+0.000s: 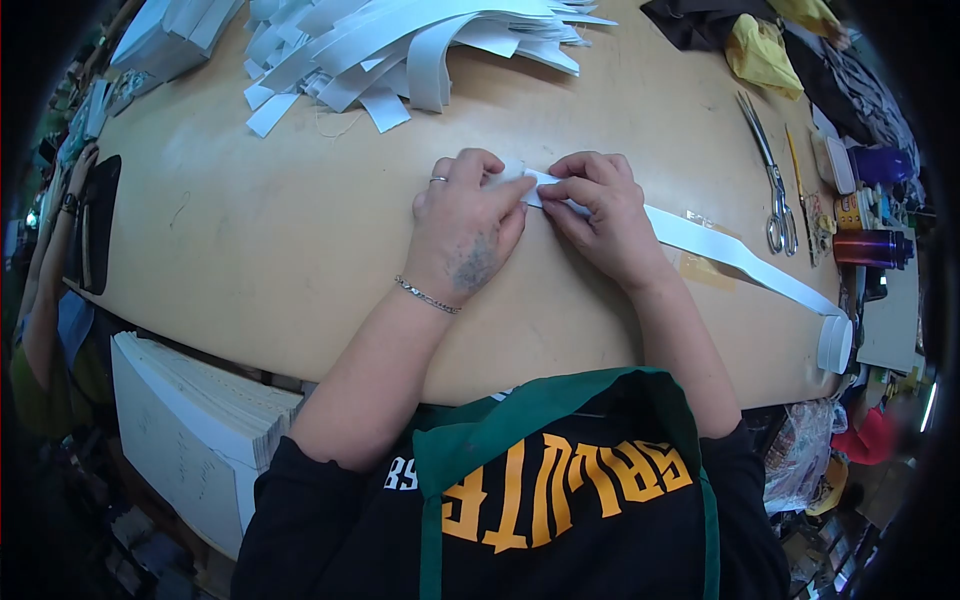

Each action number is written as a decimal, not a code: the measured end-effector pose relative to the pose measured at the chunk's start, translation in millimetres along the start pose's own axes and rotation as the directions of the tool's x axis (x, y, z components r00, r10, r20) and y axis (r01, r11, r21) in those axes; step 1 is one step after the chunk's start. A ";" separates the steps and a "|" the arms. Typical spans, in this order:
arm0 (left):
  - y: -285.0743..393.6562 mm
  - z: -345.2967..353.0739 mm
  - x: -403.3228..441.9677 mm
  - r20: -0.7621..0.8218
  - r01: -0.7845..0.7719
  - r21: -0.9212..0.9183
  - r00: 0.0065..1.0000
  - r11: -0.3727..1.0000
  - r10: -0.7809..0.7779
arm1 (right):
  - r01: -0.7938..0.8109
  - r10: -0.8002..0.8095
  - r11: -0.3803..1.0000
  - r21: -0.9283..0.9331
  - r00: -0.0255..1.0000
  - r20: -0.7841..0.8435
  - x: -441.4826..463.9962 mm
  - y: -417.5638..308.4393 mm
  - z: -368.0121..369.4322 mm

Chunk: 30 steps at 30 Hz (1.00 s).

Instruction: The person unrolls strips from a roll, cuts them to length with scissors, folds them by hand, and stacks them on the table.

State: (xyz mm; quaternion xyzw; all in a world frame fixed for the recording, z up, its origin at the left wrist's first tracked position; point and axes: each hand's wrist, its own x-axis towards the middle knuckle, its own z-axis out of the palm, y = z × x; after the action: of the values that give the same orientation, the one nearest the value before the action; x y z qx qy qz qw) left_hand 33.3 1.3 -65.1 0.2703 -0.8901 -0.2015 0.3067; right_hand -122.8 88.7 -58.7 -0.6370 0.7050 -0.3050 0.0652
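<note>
A long white strip (700,238) runs across the wooden table from between my hands to a loose roll (835,343) near the right edge. My left hand (465,215), with a ring and a chain bracelet, has its fingers bent and pressed on the near end of the strip. My right hand (602,210) pinches the same end, thumb and forefinger almost meeting the left fingertips. A small pale, see-through piece shows beside the left fingers; its kind is unclear. Part of the strip is hidden beneath my right hand.
A heap of cut white strips (430,50) lies at the back. Scissors (772,180), a pencil-like stick (793,155) and a dark tumbler (872,249) are on the right. Yellow cloth (762,55) lies back right. A stack of white sheets (190,430) stands lower left; another person's arm (50,270) shows at far left.
</note>
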 end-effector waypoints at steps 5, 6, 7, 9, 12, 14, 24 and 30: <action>1.6 -2.6 0.5 0.047 -0.059 0.089 0.997 0.994 0.055 | -0.208 0.212 0.975 -0.072 0.976 0.048 1.6 -11.9 -8.2; 1.0 -1.8 -0.1 0.049 -0.065 0.109 0.997 0.992 0.059 | -0.254 0.265 0.960 -0.120 0.960 0.088 4.0 -14.9 -12.5; 1.3 -0.8 0.0 0.050 -0.071 0.129 0.997 0.989 0.065 | -0.297 0.319 0.940 -0.167 0.940 0.123 6.4 -16.4 -15.5; 3.2 -1.9 0.4 0.041 -0.088 0.104 0.996 0.991 0.084 | -0.338 0.371 0.920 -0.199 0.915 0.157 11.7 -17.6 -18.4; 2.6 2.2 1.6 0.039 -0.104 0.106 0.994 0.989 0.100 | -0.314 0.355 0.919 -0.239 0.923 0.151 17.2 -21.4 -17.2; -2.1 0.2 -0.2 0.038 -0.104 0.125 0.994 0.987 0.100 | -0.440 0.460 0.888 -0.134 0.856 0.236 28.5 -26.2 -25.1; -14.4 2.1 -0.7 -0.035 0.071 -0.299 0.996 0.952 -0.086 | -0.540 0.505 0.824 0.171 0.837 0.209 25.9 -7.9 -10.5; -17.9 2.7 -0.5 -0.038 0.096 -0.312 0.993 0.945 -0.113 | -0.587 0.541 0.794 0.157 0.801 0.256 32.8 -8.9 -12.6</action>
State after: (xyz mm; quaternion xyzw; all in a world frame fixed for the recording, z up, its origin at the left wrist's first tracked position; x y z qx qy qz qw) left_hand 38.3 -11.7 -76.7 0.2712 -0.8231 -0.3470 0.3586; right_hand -127.1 62.3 -34.2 -0.4119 0.8132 -0.2854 0.2960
